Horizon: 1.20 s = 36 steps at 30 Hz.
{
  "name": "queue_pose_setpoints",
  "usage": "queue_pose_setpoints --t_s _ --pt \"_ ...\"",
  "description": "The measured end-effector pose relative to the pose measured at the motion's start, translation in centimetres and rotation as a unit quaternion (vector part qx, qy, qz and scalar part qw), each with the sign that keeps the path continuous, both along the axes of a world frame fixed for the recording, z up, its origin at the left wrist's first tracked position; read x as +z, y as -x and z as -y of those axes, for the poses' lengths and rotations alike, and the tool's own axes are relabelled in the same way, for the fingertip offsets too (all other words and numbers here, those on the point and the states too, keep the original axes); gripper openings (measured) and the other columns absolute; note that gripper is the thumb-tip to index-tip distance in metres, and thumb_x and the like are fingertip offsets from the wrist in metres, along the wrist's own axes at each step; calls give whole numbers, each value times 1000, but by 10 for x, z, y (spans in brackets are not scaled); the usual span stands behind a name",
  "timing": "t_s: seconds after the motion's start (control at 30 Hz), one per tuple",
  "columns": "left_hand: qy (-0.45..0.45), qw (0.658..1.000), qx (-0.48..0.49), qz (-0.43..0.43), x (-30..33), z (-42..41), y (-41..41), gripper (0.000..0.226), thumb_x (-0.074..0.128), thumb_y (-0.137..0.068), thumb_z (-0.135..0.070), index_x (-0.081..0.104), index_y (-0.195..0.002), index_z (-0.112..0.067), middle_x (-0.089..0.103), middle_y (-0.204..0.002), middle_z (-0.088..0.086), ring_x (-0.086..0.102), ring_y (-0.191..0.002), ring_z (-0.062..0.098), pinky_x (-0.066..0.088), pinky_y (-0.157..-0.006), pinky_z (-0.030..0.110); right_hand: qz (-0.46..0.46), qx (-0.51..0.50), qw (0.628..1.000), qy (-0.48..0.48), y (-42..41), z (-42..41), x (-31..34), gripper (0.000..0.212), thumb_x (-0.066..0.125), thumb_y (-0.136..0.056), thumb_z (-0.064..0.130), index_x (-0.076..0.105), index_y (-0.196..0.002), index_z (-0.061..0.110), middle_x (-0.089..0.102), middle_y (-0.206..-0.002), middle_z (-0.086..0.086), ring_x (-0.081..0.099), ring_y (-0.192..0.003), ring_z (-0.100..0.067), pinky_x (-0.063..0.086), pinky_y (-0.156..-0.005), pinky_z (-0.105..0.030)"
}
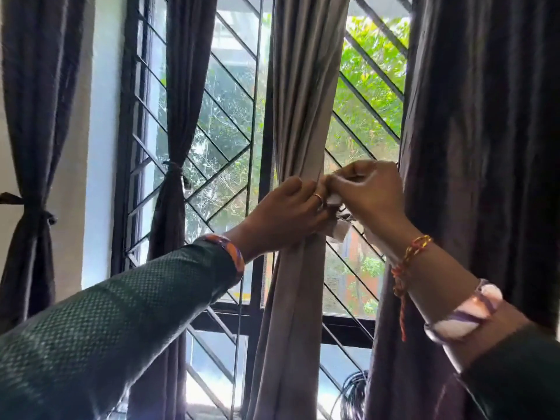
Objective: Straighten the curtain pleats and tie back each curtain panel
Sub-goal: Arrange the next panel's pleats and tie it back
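A grey-brown curtain panel (303, 86) hangs in front of the window and is gathered at mid height. My left hand (291, 213) grips the gathered fabric from the left. My right hand (366, 192) pinches a pale tie-back strip (338, 230) at the panel's right side; its loose ends hang just below my fingers. Two dark panels further left, one (174, 116) by the window and one (30, 116) at the wall, are each cinched with a tie. A dark panel (485, 147) hangs loose at the right.
A black window frame with a diagonal metal grille (230, 122) stands behind the curtains, with green trees outside. A coil of dark cable (357, 392) lies at the sill, lower right. White wall (100, 147) shows between the two left panels.
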<state>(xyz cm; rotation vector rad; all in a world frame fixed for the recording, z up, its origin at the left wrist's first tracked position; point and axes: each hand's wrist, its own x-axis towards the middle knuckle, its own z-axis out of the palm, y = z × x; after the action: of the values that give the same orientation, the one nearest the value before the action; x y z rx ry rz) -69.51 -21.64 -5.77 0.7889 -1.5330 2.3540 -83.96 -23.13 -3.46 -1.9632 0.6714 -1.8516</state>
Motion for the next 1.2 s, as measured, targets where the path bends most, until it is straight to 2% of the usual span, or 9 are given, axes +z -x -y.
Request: queue_pose_setpoints --t_s 0.17,0.27,0.4,0.57,0.73,0.87,0.97,1.03,1.2 --pt "83 992 1 -91 -4 -1 -10 22 54 -76 -21 61 -96 -16 46 -112 6 43 -98 20 30 -78 33 0 182 974 -134 -4 -14 -16 3 63 -88 24 66 -88 23 64 -78 9 60 -62 2 50 -59 -22" --pt "62 992 8 -106 -2 -7 -20 17 47 -75 -20 57 -89 -17 54 -107 5 52 -101 21 30 -84 35 -86 249 945 -192 -6 -14 -34 22 61 -88 11 60 -109 16 62 -86 -3 60 -68 -9 50 -60 -28" --pt "-61 976 45 -205 3 -20 -20 25 40 -71 -28 61 -65 -16 64 -59 3 62 -59 23 43 -55 27 -71 171 979 -90 -12 0 -28 19 68 -76 -5 68 -78 14 64 -70 -5 60 -51 -4 52 -51 -22" --pt "-93 943 -23 -317 4 -27 -13 25 75 -63 -37 62 -69 -16 61 -54 3 62 -50 24 41 -38 21 -37 34 996 72 -32 9 -4 30 69 -67 -1 57 -72 26 64 -63 5 64 -57 -5 56 -65 -28" --pt "-77 957 -19 -279 3 -35 -24 39 38 -77 -23 42 -115 -18 64 -71 4 61 -58 23 37 -34 22 51 162 984 -52 -49 17 1 35 78 -62 -2 50 -65 20 56 -61 -3 59 -59 -22 58 -66 -44" --pt "-85 974 29 -208 5 -38 -34 32 37 -80 -13 56 -106 -8 69 -92 10 63 -62 26 43 -35 26 25 227 963 -140 -57 14 -1 27 75 -73 2 55 -58 14 53 -38 7 51 -39 -3 44 -45 -13" --pt "-104 973 106 -178 7 -40 -35 33 40 -72 -11 72 -82 -8 68 -74 6 62 -59 22 43 -37 23 31 301 928 -218 -59 9 -4 17 63 -82 0 60 -68 8 61 -49 2 56 -45 -6 48 -46 -11" --pt "-108 956 153 -227 9 -46 -30 36 36 -72 -8 72 -74 -10 65 -67 1 63 -64 19 44 -41 22 68 344 898 -267 -57 4 -10 13 58 -84 -6 59 -75 4 62 -67 -9 59 -56 -16 54 -50 -17" --pt "-261 822 168 -478 30 -51 -21 23 55 -88 -23 64 -103 -9 66 -107 10 61 -102 30 45 -75 33 -39 359 886 -291 -63 -8 -43 11 61 -81 -10 63 -90 -6 66 -82 -18 64 -68 -23 60 -67 -26"
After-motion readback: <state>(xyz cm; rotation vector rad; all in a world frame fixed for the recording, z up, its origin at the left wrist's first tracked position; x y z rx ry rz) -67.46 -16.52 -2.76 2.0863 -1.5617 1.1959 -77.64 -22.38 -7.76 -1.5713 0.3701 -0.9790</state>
